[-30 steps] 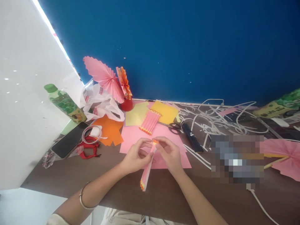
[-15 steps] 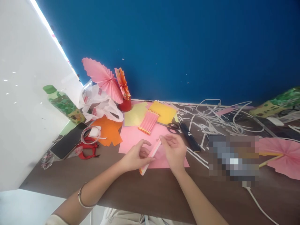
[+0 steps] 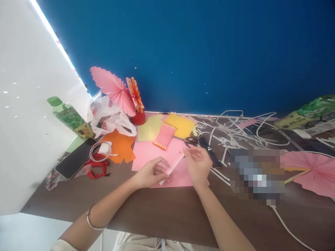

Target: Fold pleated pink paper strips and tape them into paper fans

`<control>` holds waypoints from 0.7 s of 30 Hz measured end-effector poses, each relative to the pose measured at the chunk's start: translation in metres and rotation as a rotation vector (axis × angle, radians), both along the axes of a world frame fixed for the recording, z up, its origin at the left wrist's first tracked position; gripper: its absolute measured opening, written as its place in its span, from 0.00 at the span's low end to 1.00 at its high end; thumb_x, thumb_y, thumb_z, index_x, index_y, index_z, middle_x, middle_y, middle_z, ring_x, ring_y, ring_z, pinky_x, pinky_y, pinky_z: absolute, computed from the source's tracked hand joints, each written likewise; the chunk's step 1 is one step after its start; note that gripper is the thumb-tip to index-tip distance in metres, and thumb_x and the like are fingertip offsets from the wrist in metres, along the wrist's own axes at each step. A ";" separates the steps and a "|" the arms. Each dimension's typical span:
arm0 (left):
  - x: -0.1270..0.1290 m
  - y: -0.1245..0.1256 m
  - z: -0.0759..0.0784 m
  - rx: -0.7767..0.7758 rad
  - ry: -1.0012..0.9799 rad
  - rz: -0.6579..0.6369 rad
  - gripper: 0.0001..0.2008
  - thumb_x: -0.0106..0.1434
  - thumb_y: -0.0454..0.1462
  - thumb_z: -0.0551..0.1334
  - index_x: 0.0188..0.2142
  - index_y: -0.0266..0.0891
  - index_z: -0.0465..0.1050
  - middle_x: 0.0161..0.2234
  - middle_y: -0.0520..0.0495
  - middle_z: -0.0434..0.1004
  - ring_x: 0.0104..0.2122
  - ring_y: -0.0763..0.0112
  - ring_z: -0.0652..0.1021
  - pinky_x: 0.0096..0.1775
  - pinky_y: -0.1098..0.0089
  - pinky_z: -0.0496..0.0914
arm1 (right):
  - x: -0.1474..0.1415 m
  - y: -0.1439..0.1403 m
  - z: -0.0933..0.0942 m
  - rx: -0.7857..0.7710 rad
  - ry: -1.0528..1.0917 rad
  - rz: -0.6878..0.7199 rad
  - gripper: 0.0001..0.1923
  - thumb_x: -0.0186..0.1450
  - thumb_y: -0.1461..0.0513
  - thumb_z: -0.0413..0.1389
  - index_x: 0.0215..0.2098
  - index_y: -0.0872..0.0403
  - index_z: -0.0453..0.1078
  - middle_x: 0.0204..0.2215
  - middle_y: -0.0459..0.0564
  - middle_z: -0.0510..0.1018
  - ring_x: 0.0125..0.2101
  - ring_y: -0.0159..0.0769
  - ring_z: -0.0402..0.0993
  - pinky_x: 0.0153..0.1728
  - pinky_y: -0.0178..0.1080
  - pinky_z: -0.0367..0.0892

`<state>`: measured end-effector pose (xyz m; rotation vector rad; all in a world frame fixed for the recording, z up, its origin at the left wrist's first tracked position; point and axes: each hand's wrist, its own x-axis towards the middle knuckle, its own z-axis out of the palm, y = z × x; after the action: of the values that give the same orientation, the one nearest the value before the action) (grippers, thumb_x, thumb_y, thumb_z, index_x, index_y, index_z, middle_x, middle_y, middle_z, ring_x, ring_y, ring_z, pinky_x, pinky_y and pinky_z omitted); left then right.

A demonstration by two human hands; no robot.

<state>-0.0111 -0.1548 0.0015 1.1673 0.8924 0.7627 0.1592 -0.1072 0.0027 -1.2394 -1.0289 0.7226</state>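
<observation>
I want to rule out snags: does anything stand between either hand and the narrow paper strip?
Nothing visible does. The right hand pinches the paper strip's upper end; the left hand is at its lower end.

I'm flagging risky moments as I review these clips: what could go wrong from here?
The strip could bend, as the left hand and right hand hold it near opposite ends. The pleated piece lies unheld just beyond the hands and might get knocked. The scissors lie close beyond the right hand, so a forward reach might bump them.
</observation>
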 end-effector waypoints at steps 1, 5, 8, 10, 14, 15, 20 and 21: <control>0.000 0.000 0.000 0.032 0.001 -0.013 0.13 0.56 0.42 0.62 0.37 0.37 0.66 0.25 0.48 0.75 0.27 0.72 0.77 0.33 0.69 0.71 | 0.001 0.001 -0.001 0.000 -0.003 -0.004 0.12 0.50 0.60 0.63 0.27 0.55 0.66 0.25 0.47 0.74 0.29 0.36 0.74 0.34 0.41 0.72; -0.002 0.001 0.000 0.055 0.043 -0.072 0.15 0.57 0.43 0.61 0.39 0.35 0.72 0.31 0.43 0.77 0.30 0.70 0.77 0.35 0.69 0.72 | 0.006 0.005 -0.006 -0.013 -0.024 0.011 0.11 0.53 0.58 0.61 0.29 0.55 0.67 0.31 0.51 0.75 0.31 0.37 0.75 0.37 0.44 0.71; -0.003 0.003 -0.003 0.061 0.034 0.035 0.16 0.57 0.44 0.61 0.40 0.34 0.73 0.31 0.43 0.77 0.32 0.68 0.78 0.38 0.65 0.72 | 0.009 0.004 -0.005 0.080 -0.162 0.021 0.09 0.60 0.57 0.54 0.34 0.54 0.69 0.39 0.55 0.74 0.38 0.40 0.73 0.41 0.47 0.70; -0.002 0.004 -0.005 0.109 0.004 0.192 0.17 0.57 0.44 0.61 0.40 0.33 0.73 0.28 0.45 0.76 0.33 0.67 0.78 0.42 0.63 0.72 | 0.008 -0.001 -0.003 0.232 -0.345 0.032 0.07 0.61 0.59 0.53 0.35 0.53 0.70 0.40 0.54 0.73 0.41 0.41 0.71 0.44 0.49 0.68; -0.001 0.006 -0.003 0.157 -0.081 0.383 0.16 0.58 0.42 0.61 0.42 0.35 0.72 0.29 0.47 0.76 0.41 0.64 0.77 0.48 0.60 0.69 | -0.002 -0.019 -0.002 0.437 -0.618 0.320 0.04 0.58 0.65 0.56 0.31 0.49 0.71 0.30 0.50 0.74 0.35 0.39 0.72 0.39 0.46 0.70; -0.001 0.005 -0.002 0.165 -0.082 0.389 0.15 0.57 0.42 0.61 0.42 0.35 0.72 0.33 0.45 0.77 0.43 0.63 0.76 0.49 0.60 0.68 | -0.006 -0.022 -0.003 0.451 -0.643 0.396 0.05 0.58 0.66 0.56 0.32 0.49 0.72 0.30 0.50 0.74 0.34 0.39 0.72 0.37 0.45 0.70; -0.004 0.004 -0.002 0.224 -0.089 0.353 0.18 0.58 0.39 0.60 0.48 0.38 0.69 0.49 0.40 0.71 0.49 0.61 0.72 0.51 0.60 0.66 | -0.018 -0.028 -0.010 0.399 -0.656 0.512 0.06 0.60 0.65 0.54 0.34 0.49 0.72 0.31 0.50 0.74 0.34 0.37 0.72 0.37 0.43 0.71; -0.004 0.003 -0.003 0.238 -0.095 0.342 0.18 0.58 0.39 0.60 0.49 0.38 0.68 0.50 0.39 0.70 0.50 0.60 0.71 0.52 0.60 0.66 | -0.018 -0.027 -0.012 0.386 -0.649 0.514 0.06 0.60 0.64 0.54 0.34 0.49 0.72 0.31 0.50 0.73 0.34 0.37 0.72 0.37 0.43 0.71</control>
<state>-0.0150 -0.1513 -0.0012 1.1873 0.9524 1.2195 0.1407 -0.1343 -0.0089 -0.8794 -1.9684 0.4635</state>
